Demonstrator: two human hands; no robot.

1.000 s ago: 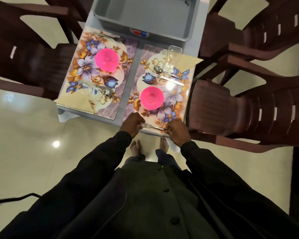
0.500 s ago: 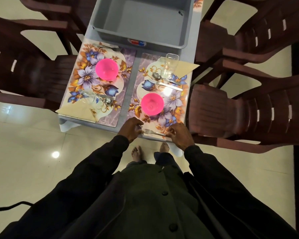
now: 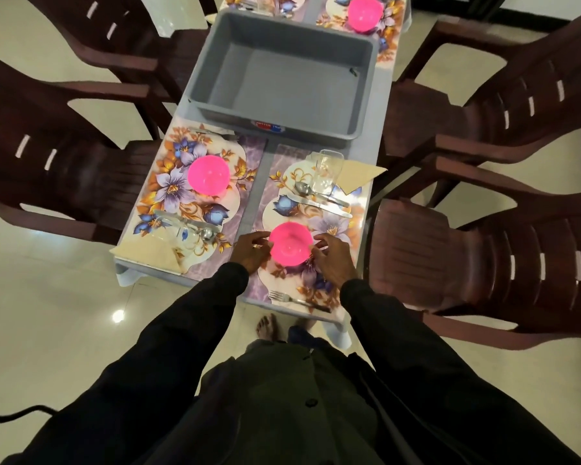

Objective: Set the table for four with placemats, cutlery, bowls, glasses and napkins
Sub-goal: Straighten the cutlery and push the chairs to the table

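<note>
A pink bowl (image 3: 291, 245) sits on the near right floral placemat (image 3: 329, 226). My left hand (image 3: 250, 251) holds its left side and my right hand (image 3: 332, 260) holds its right side, fingers curled at the rim. A fork (image 3: 299, 300) lies alone along the mat's near edge. Farther back on this mat are a knife (image 3: 322, 207), a spoon (image 3: 302, 187), a clear glass (image 3: 327, 172) and a folded napkin (image 3: 358, 174). The near left placemat (image 3: 168, 182) carries another pink bowl (image 3: 208, 174), cutlery, a glass (image 3: 185, 234) and a napkin (image 3: 148, 253).
An empty grey tub (image 3: 282, 78) fills the table's middle. Beyond it lie two more placemats, one with a pink bowl (image 3: 364, 11). Dark brown plastic chairs (image 3: 467, 246) crowd both long sides. I stand at the table's short end on a glossy tiled floor.
Both hands let go of the fork at the mat's near edge and moved forward to either side of the pink bowl. The view tilted up, showing the far settings.
</note>
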